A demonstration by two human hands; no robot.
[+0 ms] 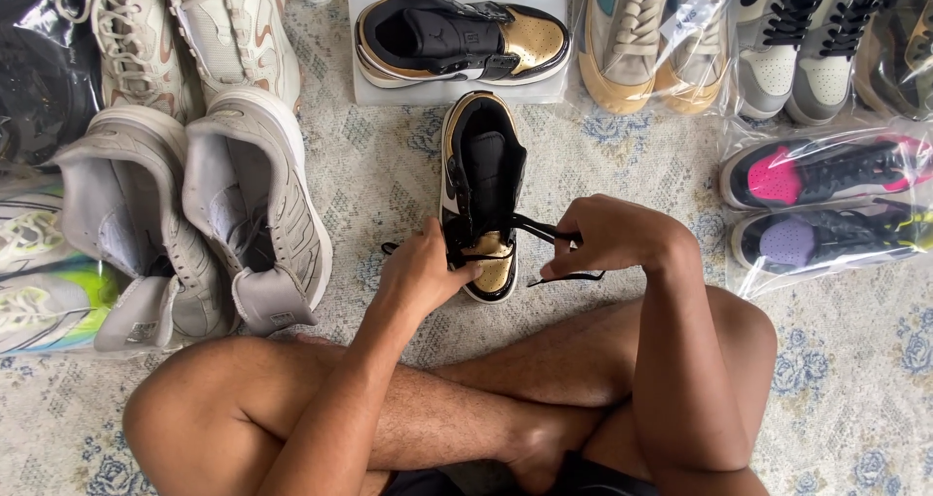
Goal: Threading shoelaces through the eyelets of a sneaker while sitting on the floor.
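Both hands' fingers pinch black laces (544,232) on the black-gold shoe (483,190), clear-bagged sneakers (826,205) alongside.

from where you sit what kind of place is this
Probably a room in a home, used to sort a sneaker collection: a patterned rug covers the floor, bagged sneaker pairs line it, and both hands lace a black-and-gold sneaker.

a matching black and gold shoe (457,37) on a grey lid (367,90), grey sneakers (194,214) left, bagged pairs (826,200) right, patterned rug (379,166).
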